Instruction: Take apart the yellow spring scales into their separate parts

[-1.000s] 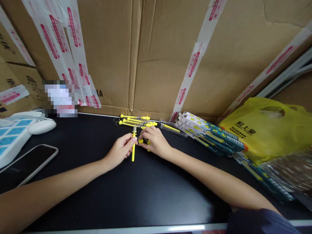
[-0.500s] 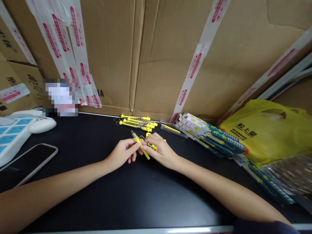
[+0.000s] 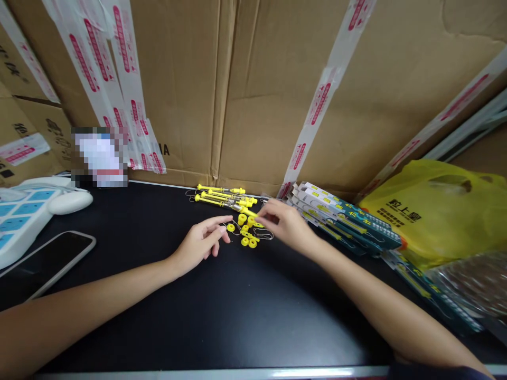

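My left hand (image 3: 203, 238) has its fingers apart with nothing in them, just left of a small group of loose yellow rings and parts (image 3: 245, 228) on the black table (image 3: 222, 316). A metal wire clip (image 3: 264, 234) lies at the right of this group. My right hand (image 3: 283, 221) is closed on the end of a yellow rod-shaped tool (image 3: 246, 210), which points up and left to the pile. Several similar yellow tools with wire hooks (image 3: 216, 196) lie in that pile by the cardboard.
Stacked packages (image 3: 336, 216) and a yellow plastic bag (image 3: 443, 211) are at the right. On the left are a phone (image 3: 43, 264), a power strip (image 3: 24, 216) and a white mouse-shaped object (image 3: 70, 202). Cardboard (image 3: 178, 95) stands along the back.
The yellow tool has left my left hand, whose fingers have opened. My right hand has moved right and now holds the tool near the pile, uncovering the loose yellow parts.
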`<act>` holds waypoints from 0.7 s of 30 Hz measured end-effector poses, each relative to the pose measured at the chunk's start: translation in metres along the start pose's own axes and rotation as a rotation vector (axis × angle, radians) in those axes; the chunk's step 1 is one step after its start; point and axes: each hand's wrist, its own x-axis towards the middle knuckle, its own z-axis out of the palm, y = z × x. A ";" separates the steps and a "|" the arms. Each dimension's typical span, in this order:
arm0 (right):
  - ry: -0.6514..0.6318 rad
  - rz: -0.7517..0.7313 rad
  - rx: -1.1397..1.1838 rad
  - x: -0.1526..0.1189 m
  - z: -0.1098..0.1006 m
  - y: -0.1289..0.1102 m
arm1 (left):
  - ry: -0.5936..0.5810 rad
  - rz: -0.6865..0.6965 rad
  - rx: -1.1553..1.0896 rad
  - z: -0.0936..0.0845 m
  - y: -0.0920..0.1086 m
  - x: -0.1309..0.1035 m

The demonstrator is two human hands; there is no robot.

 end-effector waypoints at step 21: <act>-0.403 0.405 -0.805 0.002 -0.010 0.043 | -0.196 0.605 1.431 -0.040 0.016 0.091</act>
